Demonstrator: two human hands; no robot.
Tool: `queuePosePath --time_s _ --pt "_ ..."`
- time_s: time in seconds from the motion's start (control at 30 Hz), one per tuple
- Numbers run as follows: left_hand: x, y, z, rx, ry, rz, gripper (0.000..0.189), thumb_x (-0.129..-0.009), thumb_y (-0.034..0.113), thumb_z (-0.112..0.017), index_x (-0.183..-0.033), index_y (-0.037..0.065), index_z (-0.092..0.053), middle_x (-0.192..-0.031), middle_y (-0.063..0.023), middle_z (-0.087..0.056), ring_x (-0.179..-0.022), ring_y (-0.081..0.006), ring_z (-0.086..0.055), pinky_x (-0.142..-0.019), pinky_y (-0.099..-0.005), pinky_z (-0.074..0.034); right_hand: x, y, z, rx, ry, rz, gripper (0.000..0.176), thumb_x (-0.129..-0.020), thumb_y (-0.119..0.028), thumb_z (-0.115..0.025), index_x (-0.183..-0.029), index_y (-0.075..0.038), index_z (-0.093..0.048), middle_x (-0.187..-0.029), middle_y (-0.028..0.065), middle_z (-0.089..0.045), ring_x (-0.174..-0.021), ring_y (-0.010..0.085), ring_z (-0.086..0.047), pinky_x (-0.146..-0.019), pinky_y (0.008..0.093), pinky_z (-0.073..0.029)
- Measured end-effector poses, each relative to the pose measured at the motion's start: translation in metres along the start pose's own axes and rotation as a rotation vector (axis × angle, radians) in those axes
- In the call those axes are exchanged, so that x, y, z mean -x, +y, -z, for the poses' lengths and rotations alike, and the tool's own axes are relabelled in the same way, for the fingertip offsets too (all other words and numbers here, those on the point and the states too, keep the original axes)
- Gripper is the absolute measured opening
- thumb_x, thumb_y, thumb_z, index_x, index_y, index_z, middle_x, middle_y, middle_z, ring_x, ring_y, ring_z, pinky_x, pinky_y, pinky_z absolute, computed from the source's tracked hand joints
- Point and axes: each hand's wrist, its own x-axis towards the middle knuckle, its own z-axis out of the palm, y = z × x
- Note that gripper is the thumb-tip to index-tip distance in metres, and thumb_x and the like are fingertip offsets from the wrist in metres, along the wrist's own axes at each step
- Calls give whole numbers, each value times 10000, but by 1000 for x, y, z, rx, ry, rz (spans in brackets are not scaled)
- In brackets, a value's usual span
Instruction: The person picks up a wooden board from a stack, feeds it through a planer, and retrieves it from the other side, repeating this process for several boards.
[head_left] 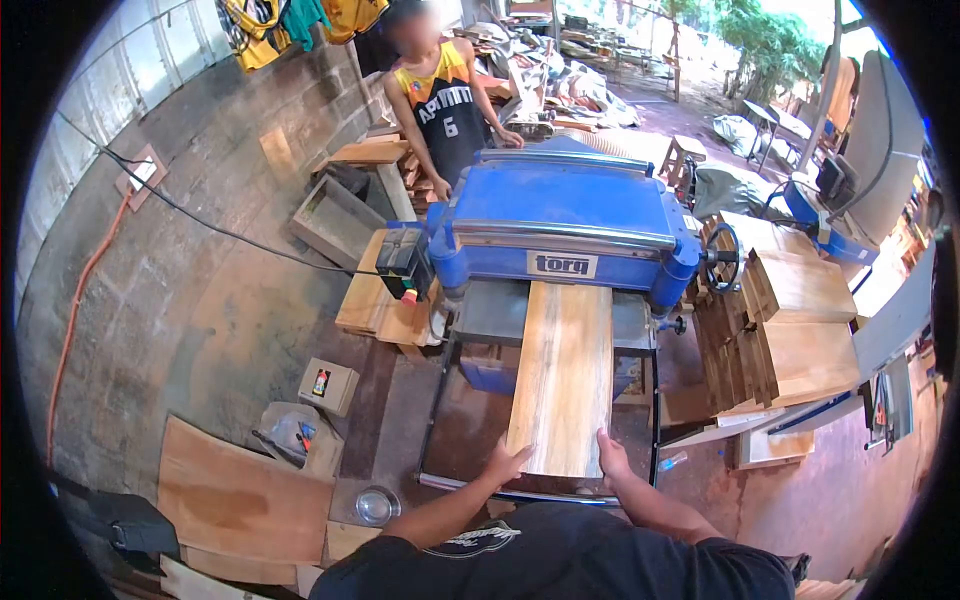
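A long wooden board (pixel 564 385) lies flat with its far end inside the blue thickness planer (pixel 560 205), which is labelled "torq". My left hand (pixel 508 460) grips the board's left edge near the close end. On the opposite edge, my right hand (pixel 614 458) holds it at about the same distance, thumb on top. The fingers of both hands are partly hidden below the board. Under the board's middle shows the planer's grey bed (pixel 490 318), and a metal roller (pixel 530 494) lies just past its near end.
Behind the planer stands a person (pixel 440 110) in a black and yellow jersey, one hand near the machine. Stacked boards (pixel 800 330) stand on the right, beside the handwheel (pixel 721 258). A switch box (pixel 404 262) with a cable is at left. A metal bowl (pixel 378 505) sits nearby.
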Motion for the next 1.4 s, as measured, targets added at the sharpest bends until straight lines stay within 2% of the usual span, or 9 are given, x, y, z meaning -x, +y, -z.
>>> queuePosePath --time_s 0.27,0.47,0.53,0.67,0.8,0.83,0.93,1.0,1.4 --pt "-64 19 3 -194 197 -83 546 -753 364 -775 -1111 2 -578 -843 -111 -667 -591 -190 -633 -450 -324 -504 -53 -26 -15 76 -13 38 611 -939 -466 -525 -1207 82 -558 -1138 159 -629 -1027 216 -595 -904 331 -448" --pt "-68 60 7 -296 162 -44 559 -789 420 -733 -1074 -22 -546 -828 -105 -637 -613 -171 -602 -450 -304 -484 -97 -14 -11 143 -3 101 542 -945 -414 -530 -1190 67 -584 -1129 133 -639 -1012 204 -596 -898 335 -450" --pt "-105 10 15 -342 167 -150 552 -794 440 -721 -1066 -7 -548 -795 -80 -608 -581 -163 -566 -429 -306 -445 -91 -25 -15 165 0 127 529 -960 -403 -504 -1180 71 -586 -1114 137 -645 -1011 198 -594 -894 332 -449" --pt "-86 53 3 -181 91 -111 379 -802 343 -723 -956 3 -655 -743 -83 -650 -502 -147 -570 -419 -313 -438 -101 -35 -18 94 24 112 604 -927 -461 -538 -1123 108 -600 -1055 164 -662 -940 207 -633 -830 331 -488" --pt "-83 62 -3 -215 83 -154 305 -880 275 -658 -1043 26 -591 -785 -48 -620 -535 -112 -547 -392 -240 -405 -81 -65 -20 181 9 71 659 -901 -523 -537 -1132 91 -597 -1051 182 -663 -924 226 -646 -809 342 -500" --pt "-85 61 -2 -161 58 -147 301 -882 278 -656 -1042 30 -601 -774 -43 -618 -535 -113 -547 -393 -243 -406 -92 -68 -15 439 51 103 712 -883 -587 -512 -1155 66 -593 -1017 202 -667 -925 237 -651 -810 343 -499" --pt "-105 51 -6 -168 100 -159 319 -889 285 -650 -1086 38 -611 -780 -42 -622 -536 -120 -551 -398 -252 -416 -78 -69 6 440 23 93 644 -894 -609 -478 -814 0 -669 -765 129 -640 -555 189 -609 -445 329 -468" --pt "-104 64 -10 -202 127 -130 315 -865 263 -673 -1058 23 -607 -801 -48 -621 -522 -121 -548 -382 -245 -427 -66 -69 32 424 -179 92 550 -912 -547 -509 -819 -23 -646 -725 82 -626 -552 145 -601 -472 285 -481" --pt "-129 88 -17 -172 129 -99 386 -872 319 -668 -1090 14 -576 -836 -89 -639 -545 -168 -576 -380 -273 -410 6 -99 211 125 363 418 268 -889 -282 -649 -938 -24 -600 -717 42 -626 -582 117 -601 -511 267 -495"
